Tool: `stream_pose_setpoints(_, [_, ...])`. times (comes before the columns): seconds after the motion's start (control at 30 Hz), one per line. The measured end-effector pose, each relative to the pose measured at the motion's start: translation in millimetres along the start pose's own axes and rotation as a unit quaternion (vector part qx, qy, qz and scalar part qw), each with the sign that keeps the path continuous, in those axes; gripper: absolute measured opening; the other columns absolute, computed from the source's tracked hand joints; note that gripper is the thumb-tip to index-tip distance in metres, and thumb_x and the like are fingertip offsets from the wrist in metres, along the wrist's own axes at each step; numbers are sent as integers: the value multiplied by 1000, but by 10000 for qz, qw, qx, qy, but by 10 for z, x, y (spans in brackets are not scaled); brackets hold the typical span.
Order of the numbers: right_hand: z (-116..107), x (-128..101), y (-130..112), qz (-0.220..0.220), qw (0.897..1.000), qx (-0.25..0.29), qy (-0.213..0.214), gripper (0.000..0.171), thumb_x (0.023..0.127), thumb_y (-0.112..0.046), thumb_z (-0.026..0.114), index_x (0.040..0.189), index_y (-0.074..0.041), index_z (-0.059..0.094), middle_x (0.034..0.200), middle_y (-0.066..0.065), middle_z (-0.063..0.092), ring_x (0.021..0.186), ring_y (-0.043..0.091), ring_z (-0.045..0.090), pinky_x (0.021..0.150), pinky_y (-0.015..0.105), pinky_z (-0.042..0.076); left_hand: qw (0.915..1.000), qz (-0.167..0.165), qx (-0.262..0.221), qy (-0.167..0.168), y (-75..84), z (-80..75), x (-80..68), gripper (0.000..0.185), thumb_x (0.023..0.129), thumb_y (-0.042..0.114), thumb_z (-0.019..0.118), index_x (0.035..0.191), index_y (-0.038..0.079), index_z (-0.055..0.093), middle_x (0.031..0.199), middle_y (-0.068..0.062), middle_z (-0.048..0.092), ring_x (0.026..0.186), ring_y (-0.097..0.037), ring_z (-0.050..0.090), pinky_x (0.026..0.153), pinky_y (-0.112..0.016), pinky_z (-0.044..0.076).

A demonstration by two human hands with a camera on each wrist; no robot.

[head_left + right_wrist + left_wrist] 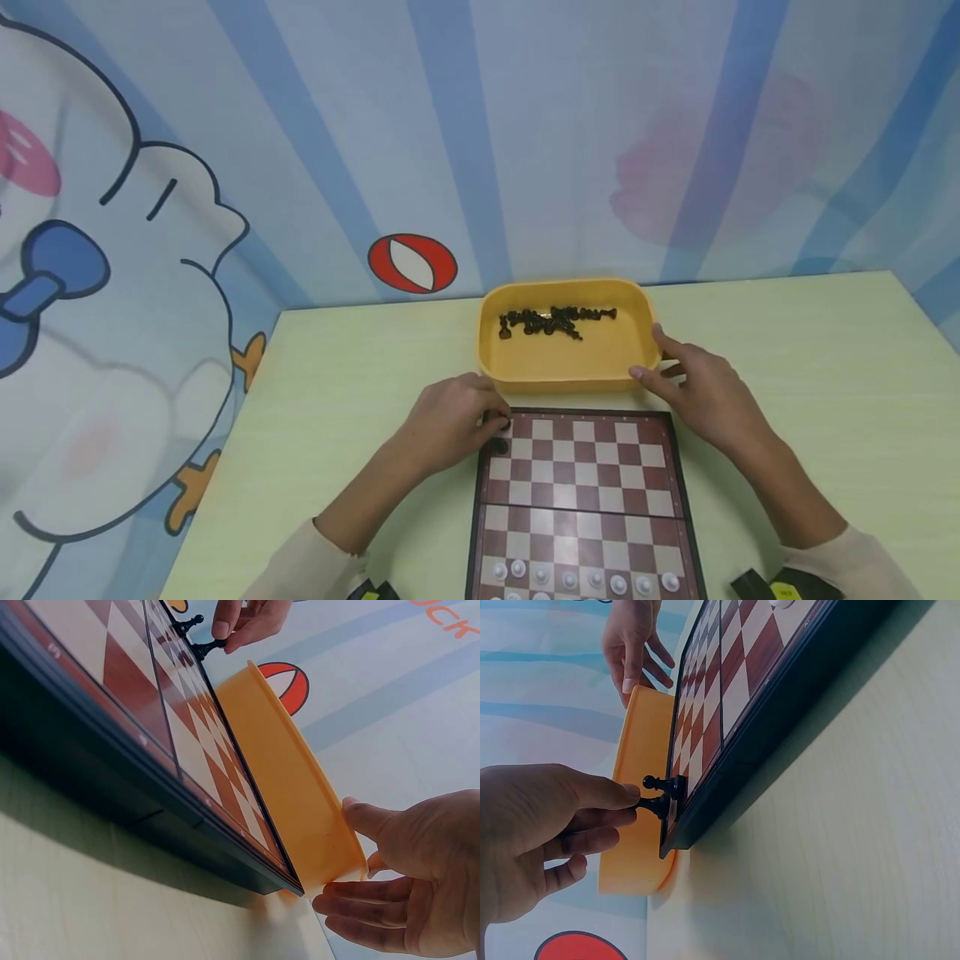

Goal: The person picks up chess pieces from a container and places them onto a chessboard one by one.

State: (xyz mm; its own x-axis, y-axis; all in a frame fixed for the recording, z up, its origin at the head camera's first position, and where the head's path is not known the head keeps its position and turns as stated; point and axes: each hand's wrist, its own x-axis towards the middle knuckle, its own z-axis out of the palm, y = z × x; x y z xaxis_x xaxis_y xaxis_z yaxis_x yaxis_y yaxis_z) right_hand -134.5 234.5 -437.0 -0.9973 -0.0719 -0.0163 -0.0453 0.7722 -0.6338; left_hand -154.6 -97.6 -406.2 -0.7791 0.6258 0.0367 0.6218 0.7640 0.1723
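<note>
My left hand (456,421) pinches a black chess piece (656,804) between thumb and fingers, its top hidden by the fingertips. The piece's base is right at a far-left corner square of the chessboard (573,507). Beside it a black pawn (667,784) stands upright on the board. My right hand (705,392) is at the near right corner of the yellow tray (566,385), thumb at its rim and the other fingers loosely extended along its side. Several black chess pieces (551,321) lie in a heap inside the tray.
White pieces (570,579) stand in rows at the board's near end. The tray sits behind the board, near the cartoon-printed wall (570,125). Pale table top (795,358) extends to both sides.
</note>
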Motion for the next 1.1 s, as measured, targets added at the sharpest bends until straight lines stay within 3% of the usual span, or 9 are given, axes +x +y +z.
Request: stream_pose_setpoints(1.1, [-1,-19,-4,-23,10000,-36,31,83,105,-49,64,166,-5,31,146,30,60,119,45,70,85,57,60,10000,-24,40,-63,17,21,0,12,91,20,85,103,19,85,95,8,78,85,-7,67,75,-21,55])
